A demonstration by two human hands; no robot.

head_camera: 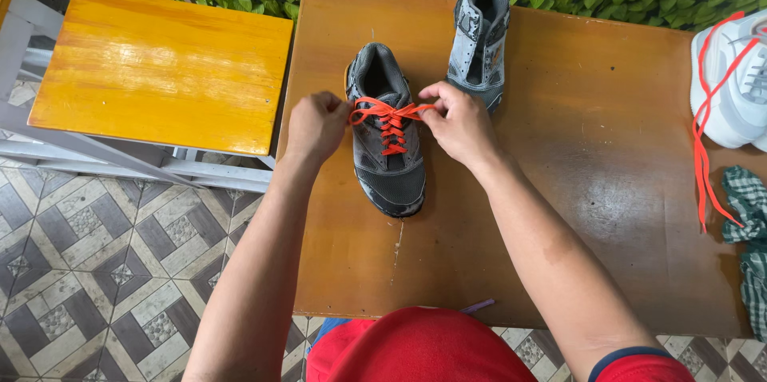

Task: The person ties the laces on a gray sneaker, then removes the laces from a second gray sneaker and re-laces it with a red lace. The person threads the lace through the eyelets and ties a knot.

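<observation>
Red garment nearest. Brown table carries grey shoe, toe toward wearer. Left hand closed, pinching orange lace end; right hand pinching other end. Second grey shoe beyond. White shoe far right. Yellow stool left.

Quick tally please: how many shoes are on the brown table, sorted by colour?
Grey shoes: 2, one with an orange lace gripped by left hand and right hand, one unlaced.
White shoes: 1, at the table's right edge.
Total: 3
</observation>
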